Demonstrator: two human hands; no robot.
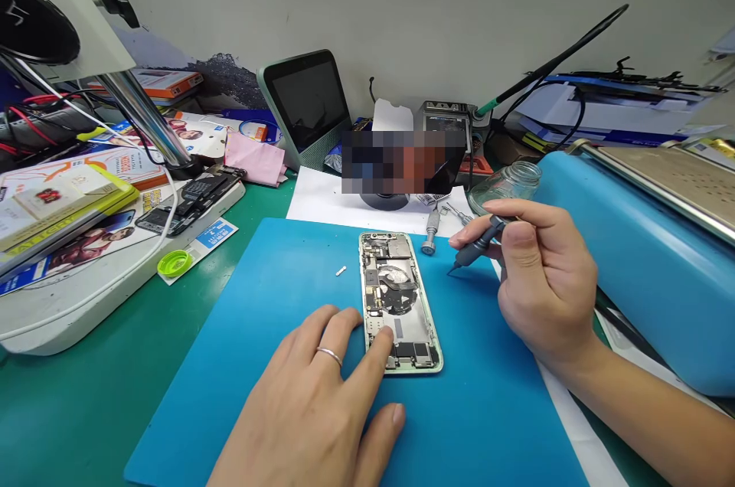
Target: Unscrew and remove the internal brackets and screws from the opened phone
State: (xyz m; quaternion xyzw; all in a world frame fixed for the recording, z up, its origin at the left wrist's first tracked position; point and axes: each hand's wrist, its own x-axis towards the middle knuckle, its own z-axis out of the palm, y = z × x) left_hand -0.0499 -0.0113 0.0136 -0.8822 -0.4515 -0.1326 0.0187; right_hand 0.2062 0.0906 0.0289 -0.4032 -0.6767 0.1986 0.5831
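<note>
An opened phone [399,299] with a pale green frame lies lengthwise on the blue mat [258,334], its boards and cables showing. My left hand [321,403], a ring on one finger, rests flat on the mat with fingers stretched out, one fingertip on the phone's lower left edge. My right hand [543,280] is closed round a dark grey screwdriver [476,246], whose tip points down at the mat just right of the phone. A tiny white part [341,270] lies on the mat left of the phone.
A second screwdriver [430,230] and a glass jar [508,184] sit behind the mat. A large blue machine [643,257] fills the right side. At left are a white base with a dismantled phone [192,200], a green cap [174,263] and booklets. A small screen [307,108] stands at the back.
</note>
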